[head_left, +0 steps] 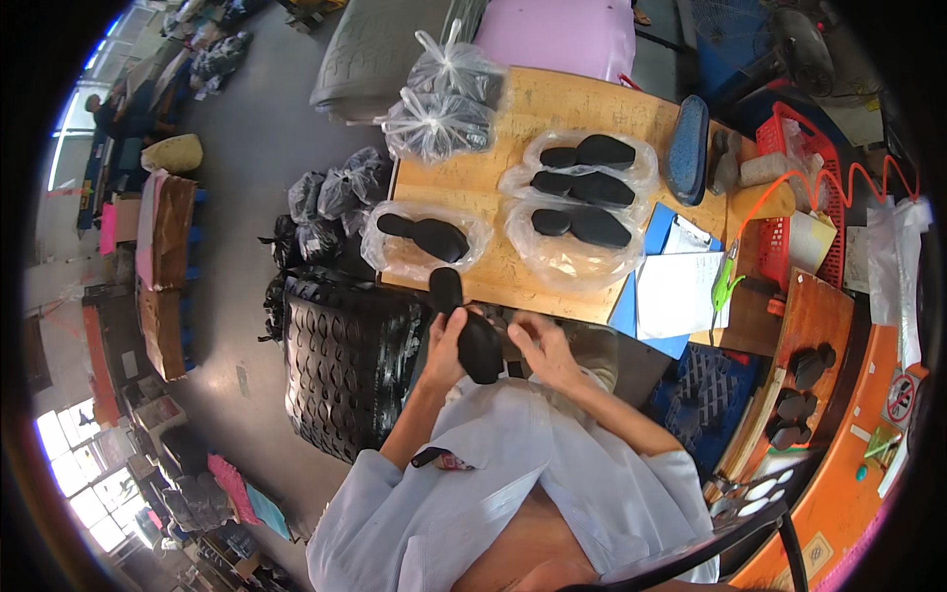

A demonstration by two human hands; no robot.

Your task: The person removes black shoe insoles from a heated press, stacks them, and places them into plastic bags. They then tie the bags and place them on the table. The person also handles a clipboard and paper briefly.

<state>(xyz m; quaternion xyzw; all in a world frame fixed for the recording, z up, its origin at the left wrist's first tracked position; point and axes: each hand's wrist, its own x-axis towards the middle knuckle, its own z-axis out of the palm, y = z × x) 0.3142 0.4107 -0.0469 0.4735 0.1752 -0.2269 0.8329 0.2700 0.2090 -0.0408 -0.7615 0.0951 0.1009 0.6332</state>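
My left hand (446,345) is closed round the side of a black shoe sole (479,347), holding it upright in front of my body. My right hand (543,347) hovers just right of this sole, thumb and fingers loosely bent and apart, with nothing visible in it. Beyond them on the wooden table (473,187), one pair of black soles (441,238) lies on a clear plastic bag (385,259). Several more black soles (598,226) rest on clear bags farther right.
Knotted bags (434,128) stand at the table's far left corner. To the right are a blue clipboard with papers (681,296), green snips (727,281), a blue sole-shaped piece (688,148) and a red basket (838,237). A black textured crate (345,360) stands left of me.
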